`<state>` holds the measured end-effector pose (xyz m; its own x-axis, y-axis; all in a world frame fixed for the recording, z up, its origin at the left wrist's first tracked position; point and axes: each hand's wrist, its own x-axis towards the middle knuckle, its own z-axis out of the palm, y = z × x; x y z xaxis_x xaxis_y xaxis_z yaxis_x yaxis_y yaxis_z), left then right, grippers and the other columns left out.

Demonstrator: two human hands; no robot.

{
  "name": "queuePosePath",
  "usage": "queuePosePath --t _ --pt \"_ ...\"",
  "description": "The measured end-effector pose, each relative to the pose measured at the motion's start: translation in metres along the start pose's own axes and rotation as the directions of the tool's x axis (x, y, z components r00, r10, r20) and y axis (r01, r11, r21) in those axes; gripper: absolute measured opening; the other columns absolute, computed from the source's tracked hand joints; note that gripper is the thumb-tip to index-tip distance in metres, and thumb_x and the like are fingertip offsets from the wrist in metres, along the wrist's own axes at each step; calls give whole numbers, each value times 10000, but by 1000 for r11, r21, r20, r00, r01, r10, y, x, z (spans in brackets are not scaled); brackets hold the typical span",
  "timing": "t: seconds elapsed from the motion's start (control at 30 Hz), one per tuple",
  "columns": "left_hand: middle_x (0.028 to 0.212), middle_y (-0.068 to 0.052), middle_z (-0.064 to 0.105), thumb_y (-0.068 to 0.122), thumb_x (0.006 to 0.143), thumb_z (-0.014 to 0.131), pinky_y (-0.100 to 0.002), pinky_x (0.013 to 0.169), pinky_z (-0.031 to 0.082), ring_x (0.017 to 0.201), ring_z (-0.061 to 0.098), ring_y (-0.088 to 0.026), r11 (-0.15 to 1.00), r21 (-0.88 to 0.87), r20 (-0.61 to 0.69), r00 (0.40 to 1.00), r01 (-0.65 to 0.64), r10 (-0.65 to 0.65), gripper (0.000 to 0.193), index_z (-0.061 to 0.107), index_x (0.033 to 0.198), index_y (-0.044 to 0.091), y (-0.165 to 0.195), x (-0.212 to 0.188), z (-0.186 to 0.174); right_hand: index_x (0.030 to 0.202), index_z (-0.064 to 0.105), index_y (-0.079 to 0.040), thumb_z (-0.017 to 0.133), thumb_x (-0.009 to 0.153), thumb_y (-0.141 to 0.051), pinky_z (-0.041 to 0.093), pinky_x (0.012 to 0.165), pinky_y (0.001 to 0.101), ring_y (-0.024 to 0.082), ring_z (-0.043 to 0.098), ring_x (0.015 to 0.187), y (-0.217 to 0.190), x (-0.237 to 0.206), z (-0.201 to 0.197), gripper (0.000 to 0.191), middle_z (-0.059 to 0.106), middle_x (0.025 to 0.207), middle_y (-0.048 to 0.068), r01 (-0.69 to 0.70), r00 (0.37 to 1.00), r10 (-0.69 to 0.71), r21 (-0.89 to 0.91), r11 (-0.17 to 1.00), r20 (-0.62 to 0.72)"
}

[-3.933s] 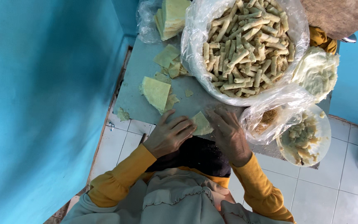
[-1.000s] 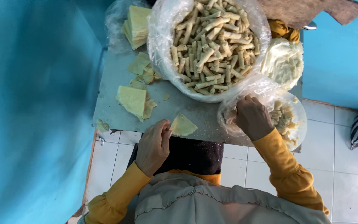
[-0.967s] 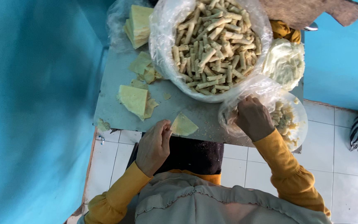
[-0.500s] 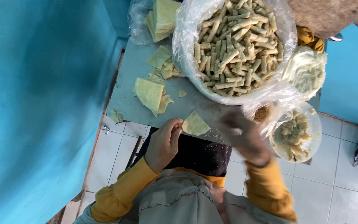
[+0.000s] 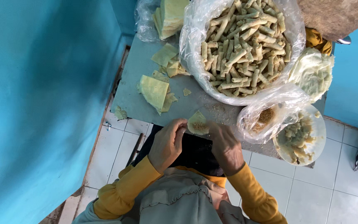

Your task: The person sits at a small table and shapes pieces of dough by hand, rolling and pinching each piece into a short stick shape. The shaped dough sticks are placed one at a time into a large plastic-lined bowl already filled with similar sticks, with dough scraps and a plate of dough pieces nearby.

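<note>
At the near edge of the grey worktop (image 5: pixel 146 103) I see a small pale wrapper piece (image 5: pixel 197 123) with a spoonful of brown filling on it, pinched between both hands. I take that wrapper piece as my landmark. To its left, my left hand (image 5: pixel 167 143) curls its fingers (image 5: pixel 179 125) narrowly against the wrapper's left edge, holding it. Further left and up from the wrapper lies a loose stack of flat yellow-green wrappers (image 5: pixel 154 91), with more scraps (image 5: pixel 168 62) beyond them and a bagged pile of sheets (image 5: pixel 168 16) at the far edge. Directly above the wrapper sits a big clear bag of finished rolls (image 5: pixel 243 45). To the wrapper's right, my right hand (image 5: pixel 225 147) closes its fingers (image 5: pixel 213 129) on the wrapper's right edge. Further right are a crumpled plastic bag with brown crumbs (image 5: pixel 264 118), then a white bowl of pale mash (image 5: pixel 318 141), and above that a bag of whitish dough (image 5: pixel 313 72).
</note>
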<state>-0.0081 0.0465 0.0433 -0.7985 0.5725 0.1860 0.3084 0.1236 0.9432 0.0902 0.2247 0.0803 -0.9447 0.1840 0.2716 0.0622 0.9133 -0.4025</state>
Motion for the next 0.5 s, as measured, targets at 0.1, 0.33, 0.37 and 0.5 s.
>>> queuePosePath --t 0.1,0.33,0.37,0.5 --pt "1159 -180 712 30 1011 581 -395 872 583 1053 716 -353 993 36 -16 994 -110 111 242 590 1250 -7 3 -1 3 1203 604 8 648 910 55 545 832 437 364 677 961 1 0 3 301 680 1035 174 -106 993 111 120 987 -38" --pt "1202 -168 692 7 980 617 -413 967 537 1138 646 -345 968 137 104 975 -211 197 308 603 1288 0 11 -3 3 1218 512 43 576 881 90 533 825 466 416 647 959 4 12 -2 347 635 1076 221 3 1000 -2 115 993 -7" --pt "1218 -163 688 0 952 619 -408 973 532 1143 636 -340 957 171 139 967 -236 213 337 604 1289 -3 11 -2 2 1236 505 47 574 896 90 540 827 457 408 654 963 4 12 -4 349 630 1085 223 1 1000 0 144 990 -7" --pt "1258 -144 661 -19 869 634 -390 993 520 1150 608 -324 895 294 237 932 -337 273 431 606 1298 -18 5 2 2 1292 488 25 540 907 117 563 796 410 338 684 918 7 9 -6 400 625 1029 190 -198 976 164 276 941 141"
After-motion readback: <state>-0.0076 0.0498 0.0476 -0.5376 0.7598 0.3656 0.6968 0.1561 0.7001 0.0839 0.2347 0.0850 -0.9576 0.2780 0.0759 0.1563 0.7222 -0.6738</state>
